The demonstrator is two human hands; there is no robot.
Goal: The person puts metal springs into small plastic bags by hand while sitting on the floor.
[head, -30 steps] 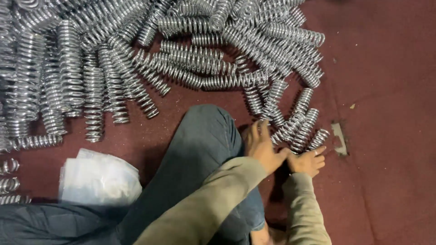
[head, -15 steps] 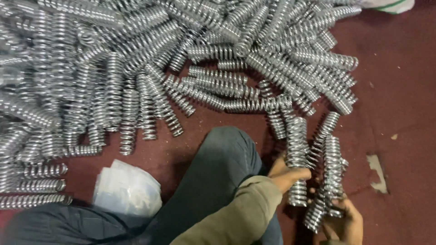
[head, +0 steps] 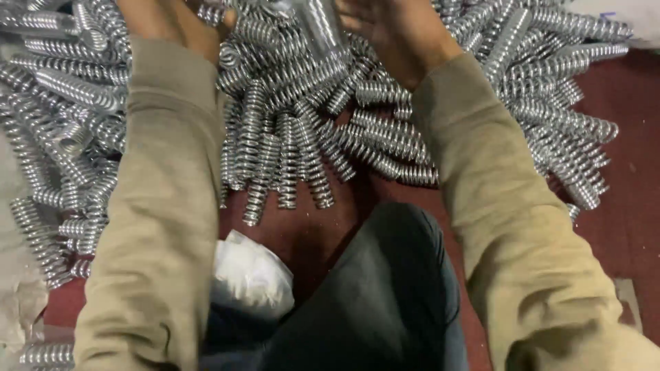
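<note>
Head view: both arms reach to the top of the frame. The left hand [head: 172,24] and right hand [head: 395,34] are cut off there; whether their fingers grip the blurred spring [head: 323,31] between them cannot be told. Loose springs [head: 302,158] lie heaped below, within reach.

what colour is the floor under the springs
Dark red, a maroon floor, seen best in the head view beside the pile of shiny silver springs.

The springs [head: 302,151] are shiny bright metal. The sleeves [head: 161,227] are matt beige cloth. The bag [head: 251,275] is thin, crinkled white plastic.
</note>
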